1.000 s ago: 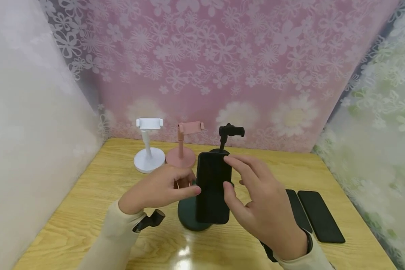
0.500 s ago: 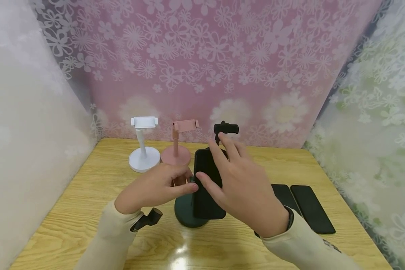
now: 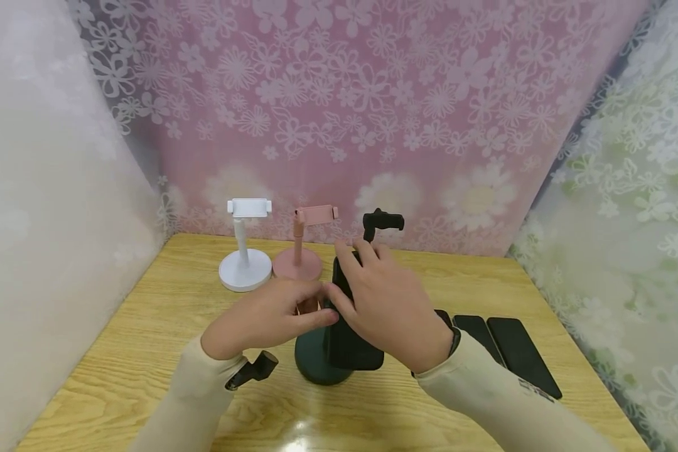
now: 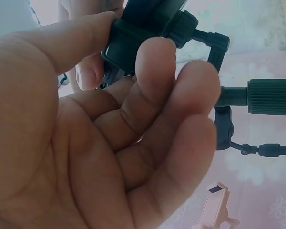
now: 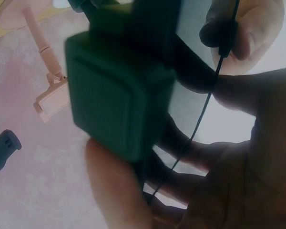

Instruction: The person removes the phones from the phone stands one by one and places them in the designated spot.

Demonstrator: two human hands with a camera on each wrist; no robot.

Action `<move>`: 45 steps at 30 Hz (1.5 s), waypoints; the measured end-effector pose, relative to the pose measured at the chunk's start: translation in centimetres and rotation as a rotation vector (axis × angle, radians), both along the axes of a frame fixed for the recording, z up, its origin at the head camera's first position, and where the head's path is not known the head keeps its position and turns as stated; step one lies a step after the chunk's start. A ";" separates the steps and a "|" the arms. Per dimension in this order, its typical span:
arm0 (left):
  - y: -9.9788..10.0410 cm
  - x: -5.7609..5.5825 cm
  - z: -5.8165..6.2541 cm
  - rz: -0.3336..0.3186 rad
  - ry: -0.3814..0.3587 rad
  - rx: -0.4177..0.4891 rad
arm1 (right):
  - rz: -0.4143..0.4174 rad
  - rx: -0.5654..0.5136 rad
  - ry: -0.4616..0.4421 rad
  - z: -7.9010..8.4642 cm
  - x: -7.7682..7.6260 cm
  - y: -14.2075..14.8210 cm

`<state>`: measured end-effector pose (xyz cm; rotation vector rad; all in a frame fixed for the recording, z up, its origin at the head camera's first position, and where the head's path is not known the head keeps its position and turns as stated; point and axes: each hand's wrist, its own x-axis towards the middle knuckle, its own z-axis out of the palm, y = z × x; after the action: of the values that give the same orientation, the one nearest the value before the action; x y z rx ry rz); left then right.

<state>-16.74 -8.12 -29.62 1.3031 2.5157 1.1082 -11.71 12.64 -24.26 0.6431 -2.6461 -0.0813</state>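
A black smartphone (image 3: 355, 351) stands upright in front of a dark green phone stand, whose round base (image 3: 316, 363) shows below it. My left hand (image 3: 268, 314) pinches the stand's holder at the phone's left edge. In the left wrist view, the thumb lies on the green holder (image 4: 119, 47) and the other fingers curl loosely. Across the phone's front reaches my right hand (image 3: 392, 304), its fingertips at the phone's upper left and its thumb close to the left hand. The right wrist view has a blurred fingertip (image 5: 114, 186) against the green holder block.
Behind stand a white phone stand (image 3: 245, 270), a pink phone stand (image 3: 297, 263) and a black phone stand (image 3: 384, 220). More black phones, one of them (image 3: 522, 358) farthest right, lie on the wooden table (image 3: 147, 320). Patterned cloths surround the table.
My right hand has moved left from the phone's right edge, across its front, to its upper left side. My left hand keeps its place at the holder.
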 end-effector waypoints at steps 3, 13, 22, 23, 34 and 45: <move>0.1 0.0 0.1 0.001 -0.014 0.000 | 0.017 -0.002 0.007 -0.1 -0.5 -0.1; 0.1 0.0 -0.1 0.003 -0.011 0.017 | 0.135 0.051 0.055 -0.9 -2.0 0.2; 0.1 0.0 -0.2 -0.022 -0.014 0.045 | 0.178 -0.032 0.123 -1.6 -2.7 0.3; 0.2 0.0 -0.3 -0.025 -0.013 0.049 | 0.171 -0.045 0.128 -1.8 -2.7 0.3; 0.9 -1.3 -1.2 -0.074 0.024 0.130 | 0.118 -0.092 0.219 -2.7 -2.5 0.2; 2.0 -2.0 -4.2 -0.255 -0.483 0.437 | 0.110 -0.081 0.245 -3.1 -2.5 0.4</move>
<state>-18.70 -6.14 -33.81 1.2031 1.7729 1.7186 -14.26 13.01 -27.32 0.7027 -2.3627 -0.0185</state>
